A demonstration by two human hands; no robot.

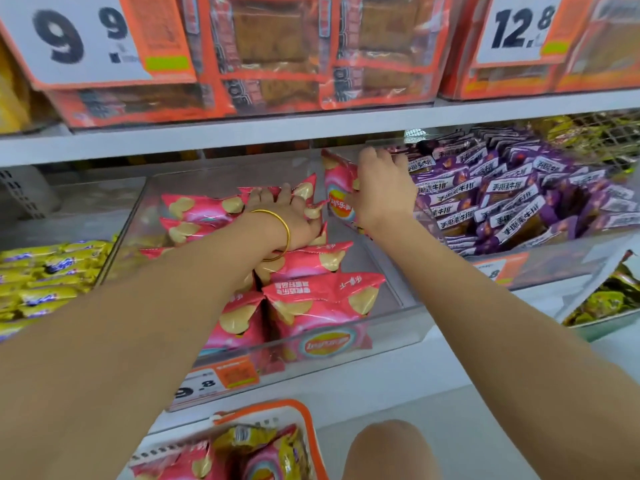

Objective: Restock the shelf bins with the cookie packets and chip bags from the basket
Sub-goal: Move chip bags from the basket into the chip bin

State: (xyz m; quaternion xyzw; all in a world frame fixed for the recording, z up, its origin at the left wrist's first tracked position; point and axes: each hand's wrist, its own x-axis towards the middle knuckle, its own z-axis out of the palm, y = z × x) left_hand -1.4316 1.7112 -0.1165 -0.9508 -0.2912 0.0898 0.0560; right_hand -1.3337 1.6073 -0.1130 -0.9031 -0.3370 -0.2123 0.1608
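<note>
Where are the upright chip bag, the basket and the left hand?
upright chip bag (338, 202), head view, on its printed logo.
basket (311, 441), head view, on its orange right rim.
left hand (282, 216), head view, on its back.

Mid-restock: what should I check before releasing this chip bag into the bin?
1. Right hand grips the upright chip bag: ok.
2. That bag is inside the clear bin, which holds matching bags: ok.
3. Left hand presses the stacked pink bags down: ok.
4. Bare floor shows on the bin's right side: ok.
5. Basket holds stock to shelve: ok.
6. Bag seal intact: cannot tell.
</note>
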